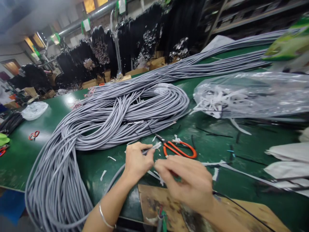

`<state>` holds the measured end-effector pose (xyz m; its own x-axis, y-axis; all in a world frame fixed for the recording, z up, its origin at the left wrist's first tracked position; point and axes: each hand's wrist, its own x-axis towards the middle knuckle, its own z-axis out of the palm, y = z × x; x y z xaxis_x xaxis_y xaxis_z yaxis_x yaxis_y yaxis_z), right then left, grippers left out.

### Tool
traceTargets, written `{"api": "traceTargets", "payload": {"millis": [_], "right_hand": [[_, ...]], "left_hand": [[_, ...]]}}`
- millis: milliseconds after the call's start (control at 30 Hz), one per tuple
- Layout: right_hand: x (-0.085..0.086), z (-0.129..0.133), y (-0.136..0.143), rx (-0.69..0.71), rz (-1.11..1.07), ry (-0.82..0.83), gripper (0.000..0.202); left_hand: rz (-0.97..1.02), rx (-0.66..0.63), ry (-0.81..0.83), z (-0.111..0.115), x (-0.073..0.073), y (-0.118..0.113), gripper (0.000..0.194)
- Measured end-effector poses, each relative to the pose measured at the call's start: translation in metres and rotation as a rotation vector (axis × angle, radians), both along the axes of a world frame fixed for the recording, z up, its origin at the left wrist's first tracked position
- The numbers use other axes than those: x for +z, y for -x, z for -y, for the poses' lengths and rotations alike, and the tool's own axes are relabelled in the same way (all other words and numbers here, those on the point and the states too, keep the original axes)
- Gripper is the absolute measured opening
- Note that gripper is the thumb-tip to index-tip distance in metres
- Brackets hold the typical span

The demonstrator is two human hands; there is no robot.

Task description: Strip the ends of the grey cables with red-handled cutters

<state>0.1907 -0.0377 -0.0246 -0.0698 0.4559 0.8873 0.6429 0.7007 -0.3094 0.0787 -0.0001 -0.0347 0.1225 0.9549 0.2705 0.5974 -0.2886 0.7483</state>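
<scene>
My left hand (138, 161), with a silver bangle on the wrist, is closed around the end of a grey cable (117, 175); a whitish frayed tip (156, 146) sticks out past the thumb. Just to its right, my right hand (184, 182) is closed, thumb and fingertips pinched together; whatever lies between them is too small to make out. The two hands are close but apart. Beyond them, orange-handled scissors (180, 149) lie on the green table (96, 174). A large looped bundle of grey cables (120, 116) fills the table behind and to the left.
A clear plastic bag (256, 96) with white strips lies at the right, near white gloves (287, 164). Small red scissors (33, 135) sit at the left. A worn wooden board (248, 209) is at the front edge. White scraps and black ties are scattered about.
</scene>
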Motion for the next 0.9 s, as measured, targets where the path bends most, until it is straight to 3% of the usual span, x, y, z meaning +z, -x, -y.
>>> {"api": "traceTargets", "payload": {"millis": [167,267,567,667,833,900], "right_hand": [[-0.01,-0.012,-0.006,-0.324,0.014,0.099,0.03],[-0.012,-0.016,-0.007,-0.377,0.031,0.113,0.035],[-0.009,-0.016,-0.005,-0.257,-0.04,0.163,0.037],[-0.01,-0.014,-0.005,-0.231,-0.016,0.068,0.028],[-0.005,-0.005,0.001,0.028,0.09,-0.121,0.032],[-0.004,-0.006,0.002,-0.035,0.048,-0.082,0.031]], "left_hand": [[0.323,0.016,0.058,-0.002,0.008,0.005,0.019],[0.358,-0.019,0.071,-0.001,0.009,0.006,0.021],[0.248,-0.061,-0.014,0.006,0.012,0.006,0.018],[0.269,-0.055,0.035,0.006,0.014,0.005,0.017],[0.252,0.148,0.099,-0.01,0.009,0.008,0.018],[0.303,0.159,0.139,-0.016,0.007,0.011,0.021]]}}
